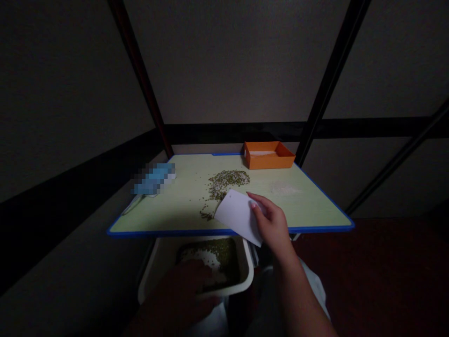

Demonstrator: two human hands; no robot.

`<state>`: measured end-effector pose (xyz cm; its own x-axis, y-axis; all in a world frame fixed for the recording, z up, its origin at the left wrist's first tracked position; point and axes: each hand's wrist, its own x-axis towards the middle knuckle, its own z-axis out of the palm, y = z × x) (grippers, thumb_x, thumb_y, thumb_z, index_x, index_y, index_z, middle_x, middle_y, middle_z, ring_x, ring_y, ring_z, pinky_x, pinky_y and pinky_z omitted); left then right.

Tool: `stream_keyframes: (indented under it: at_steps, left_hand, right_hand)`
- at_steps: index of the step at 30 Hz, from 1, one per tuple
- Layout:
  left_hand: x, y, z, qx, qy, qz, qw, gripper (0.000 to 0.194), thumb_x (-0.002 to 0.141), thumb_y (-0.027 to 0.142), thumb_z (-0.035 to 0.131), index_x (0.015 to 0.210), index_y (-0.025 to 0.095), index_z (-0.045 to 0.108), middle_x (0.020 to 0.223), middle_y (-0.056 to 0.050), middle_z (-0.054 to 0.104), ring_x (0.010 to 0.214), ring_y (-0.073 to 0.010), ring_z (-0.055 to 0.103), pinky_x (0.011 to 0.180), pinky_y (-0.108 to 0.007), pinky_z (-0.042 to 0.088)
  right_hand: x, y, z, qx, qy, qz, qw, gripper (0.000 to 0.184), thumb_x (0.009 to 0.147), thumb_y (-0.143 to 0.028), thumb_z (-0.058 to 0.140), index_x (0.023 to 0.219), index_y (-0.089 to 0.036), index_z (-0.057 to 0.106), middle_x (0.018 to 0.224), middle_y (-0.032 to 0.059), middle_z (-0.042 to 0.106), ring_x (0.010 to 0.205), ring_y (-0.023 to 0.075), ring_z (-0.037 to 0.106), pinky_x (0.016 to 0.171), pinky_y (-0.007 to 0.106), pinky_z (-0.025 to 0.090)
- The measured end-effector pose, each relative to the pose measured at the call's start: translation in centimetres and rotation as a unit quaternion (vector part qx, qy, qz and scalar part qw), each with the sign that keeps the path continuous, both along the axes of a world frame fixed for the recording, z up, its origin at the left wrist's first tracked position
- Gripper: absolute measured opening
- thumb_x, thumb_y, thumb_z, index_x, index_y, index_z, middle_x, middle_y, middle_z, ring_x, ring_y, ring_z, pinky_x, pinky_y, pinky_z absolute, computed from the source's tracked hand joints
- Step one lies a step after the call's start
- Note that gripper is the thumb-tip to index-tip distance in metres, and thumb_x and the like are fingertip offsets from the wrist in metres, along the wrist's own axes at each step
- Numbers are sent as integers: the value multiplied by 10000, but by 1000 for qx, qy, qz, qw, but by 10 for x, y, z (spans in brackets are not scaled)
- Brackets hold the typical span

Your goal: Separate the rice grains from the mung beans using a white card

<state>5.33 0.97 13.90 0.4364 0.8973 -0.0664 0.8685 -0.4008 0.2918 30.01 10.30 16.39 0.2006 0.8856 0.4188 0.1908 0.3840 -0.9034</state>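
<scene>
From my end the widest thing I see is the pale tabletop (308, 213) with its blue rim (147, 233). Under its near edge sits the white tub (249, 276), with green grains (228, 255) along its far and right inner sides. An orange box (270, 162) stands open at the tabletop's far right. The left hand (191, 281) is in deep shadow over the tub; I cannot tell whether its grip is spread or pressed together. The right hand (273, 222) has its grip pinching a white card (235, 213), which slants over the near edge, beside the heap (229, 179). A blue item (152, 178), blurred out, lies at the left edge. I'd judge the work partway along: some grains are in the tub, while the heap, a green and pale mix, is left on the tabletop. Right of it lies a clear thing (284, 188); smallest is a dark cluster (206, 215) near the tub.
</scene>
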Motion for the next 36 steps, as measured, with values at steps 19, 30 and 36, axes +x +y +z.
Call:
stream_keyframes:
  at_steps: [19,30,36]
  left_hand:
    - [-2,1,-7,1,5,6,1000,459,799,579,673,1176,318,696,1245,-75,710,1141,-339,667,974,-485,544]
    - [-1,1,-1,12,-7,-6,1000,406,796,540,679,1134,316,705,1181,-58,738,1091,-308,686,942,-441,556]
    - [-2,1,-6,24,-19,-1,1000,448,786,585,681,1145,318,709,1196,-70,731,1101,-338,684,932,-474,565]
  right_hand:
    - [-2,2,-2,6,3,2,1000,312,874,-345,594,1101,-219,768,1158,84,771,1111,266,702,1012,436,519]
    - [-4,2,-1,4,3,2,1000,316,874,-344,592,1101,-214,769,1157,87,771,1110,267,702,1012,440,517]
    - [-6,2,-2,9,-6,14,1000,305,879,-331,590,1102,-227,769,1156,76,772,1104,261,706,999,427,528]
